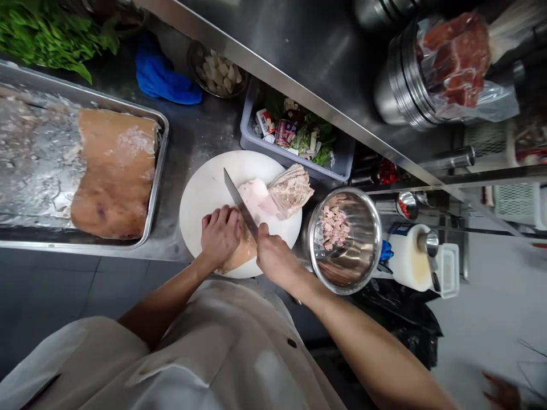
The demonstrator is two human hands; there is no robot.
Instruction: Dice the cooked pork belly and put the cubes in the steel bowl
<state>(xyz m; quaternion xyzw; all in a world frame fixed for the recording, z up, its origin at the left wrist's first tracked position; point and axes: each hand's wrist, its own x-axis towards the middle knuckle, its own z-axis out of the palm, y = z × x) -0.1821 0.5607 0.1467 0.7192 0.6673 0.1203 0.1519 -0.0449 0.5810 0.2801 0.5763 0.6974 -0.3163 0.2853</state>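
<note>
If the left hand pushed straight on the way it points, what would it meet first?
The left hand would probably meet the knife blade first, slanting just ahead of it, though its height is unclear from above.

1 lane of bare bench [188, 134] runs between the metal tray [161, 154] and the round white board [199, 191], wider toward the back. The board's left part is open; the left hand [221, 234], right hand [276, 256] and slanting knife [239, 199] block its middle. At right, the meat chunk [292, 189] and steel bowl [354, 228] crowd the passage. Behind, the plastic bin [273, 148] and overhanging shelf [299, 51] limit reach.
</note>
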